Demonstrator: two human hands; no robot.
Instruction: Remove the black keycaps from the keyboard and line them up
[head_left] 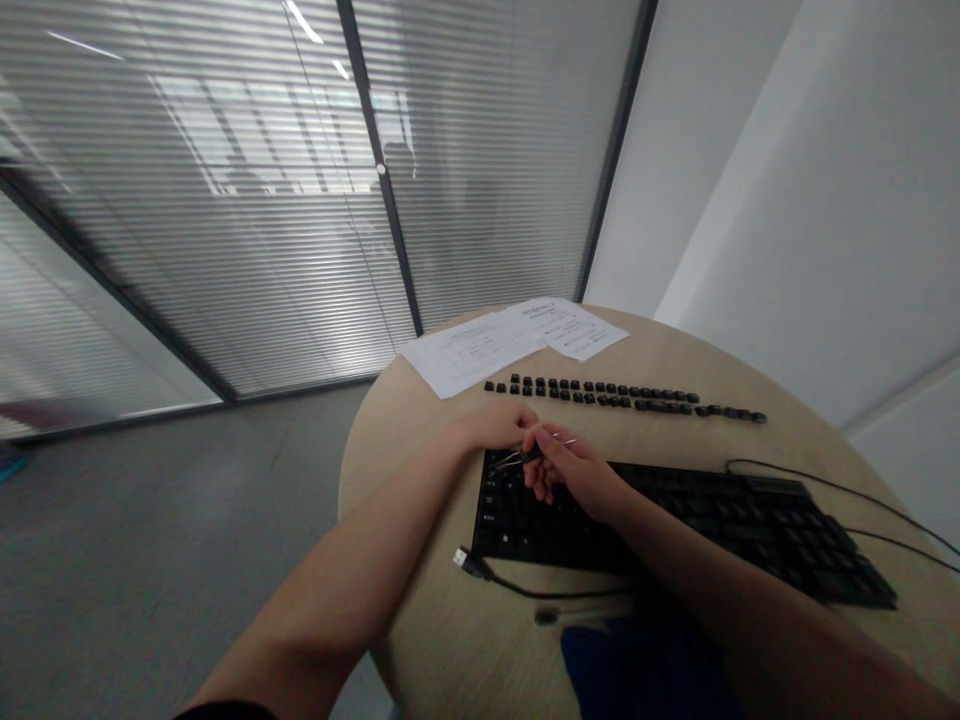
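Observation:
My right hand is above the left part of a black keyboard, fingers curled round a small wire keycap puller. Thin metal wires poke out on both sides of those fingers, and a small dark piece shows between them. Just beyond, my left hand is bent at the wrist with its fingertips close to the right fingers. Whether it grips anything is hidden. Loose black keycaps lie in two long rows behind the keyboard.
Printed papers lie at the table's far edge. A cable with a USB plug runs along the keyboard's front. Near it are a small dark-ended item and dark blue cloth. Further cables trail off right across the round table.

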